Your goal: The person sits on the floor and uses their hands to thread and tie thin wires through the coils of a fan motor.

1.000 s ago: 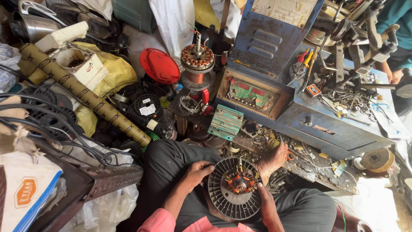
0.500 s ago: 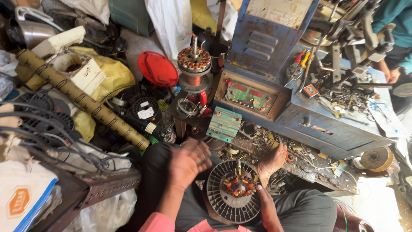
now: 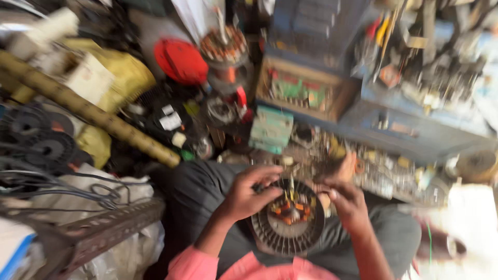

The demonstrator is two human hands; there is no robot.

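The round finned motor part (image 3: 288, 220) rests on the person's lap, steadied at its rim by the left hand's (image 3: 246, 194) grip, while the right hand's (image 3: 345, 202) blurred fingers, grip unclear, touch its top edge.

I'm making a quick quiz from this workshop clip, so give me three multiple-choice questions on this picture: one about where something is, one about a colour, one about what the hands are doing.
1. Where does the round finned motor part lie?
A. on the person's lap
B. on the blue cabinet
C. on the long yellow tube

2. What colour is the round cap at the top, left of centre?
A. green
B. red
C. white

3. What are the left hand and the right hand doing?
A. both hanging free of the part
B. only one touching it
C. both resting on its edges

Answers: 1 A, it sits on the dark trousers. 2 B, it is plainly red. 3 C, one hand on each side.
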